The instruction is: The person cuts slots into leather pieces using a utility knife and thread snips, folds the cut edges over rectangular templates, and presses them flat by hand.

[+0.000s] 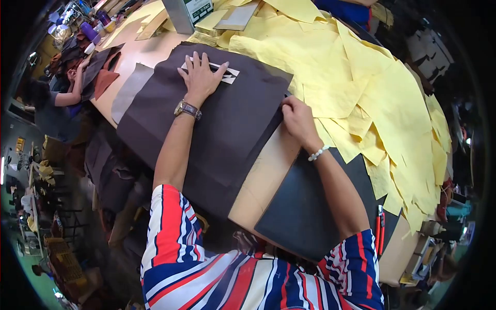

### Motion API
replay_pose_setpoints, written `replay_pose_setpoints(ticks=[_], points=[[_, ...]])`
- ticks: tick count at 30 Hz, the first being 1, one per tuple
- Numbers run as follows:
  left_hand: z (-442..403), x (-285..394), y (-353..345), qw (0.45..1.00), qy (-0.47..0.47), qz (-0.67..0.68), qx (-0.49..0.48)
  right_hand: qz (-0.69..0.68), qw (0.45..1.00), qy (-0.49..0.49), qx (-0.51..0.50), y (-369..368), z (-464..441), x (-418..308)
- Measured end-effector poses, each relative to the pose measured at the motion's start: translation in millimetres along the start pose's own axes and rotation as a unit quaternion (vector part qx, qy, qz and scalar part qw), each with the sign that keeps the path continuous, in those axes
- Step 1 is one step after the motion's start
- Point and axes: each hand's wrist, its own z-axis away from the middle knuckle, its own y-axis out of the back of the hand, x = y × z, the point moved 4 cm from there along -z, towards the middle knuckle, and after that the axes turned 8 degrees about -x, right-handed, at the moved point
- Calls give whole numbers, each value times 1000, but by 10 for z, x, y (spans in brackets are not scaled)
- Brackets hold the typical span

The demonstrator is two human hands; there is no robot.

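Observation:
A large dark brown sheet (pixel 170 116), which looks like leather or fabric, lies over the table and hangs past its near edge. My left hand (pixel 201 77) rests flat on it with fingers spread, pressing on a small pale template (pixel 230 75) with dark cut-outs. Part of that template is hidden under the palm. At the sheet's right edge, my right hand (pixel 299 121) is closed, fingertips pinched together. A small dark bit shows by those fingertips, but I cannot tell whether it is a tool or the sheet's edge.
Yellow sheets (pixel 361 77) are heaped along the right and far side. A black mat (pixel 305 201) lies near me, with red pens or cutters (pixel 380 230) beside it. A metal can (pixel 178 15) stands at the back. Another person (pixel 62 98) works at the left.

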Motion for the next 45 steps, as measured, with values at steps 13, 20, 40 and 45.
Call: replay_pose_setpoints(ticks=[13, 20, 40, 45], points=[[162, 368, -45, 993, 43, 100, -39, 49, 992, -109, 41, -225, -46, -324], [188, 359, -62, 994, 43, 101, -28, -9, 992, -93, 80, 0, -47, -140], [3, 321, -160, 995, 57, 3, -78, 54, 996, -64, -13, -455, 131, -368], [-51, 303, -149, 995, 48, -20, -82, 121, 991, 56, -30, 382, 895, -1030]])
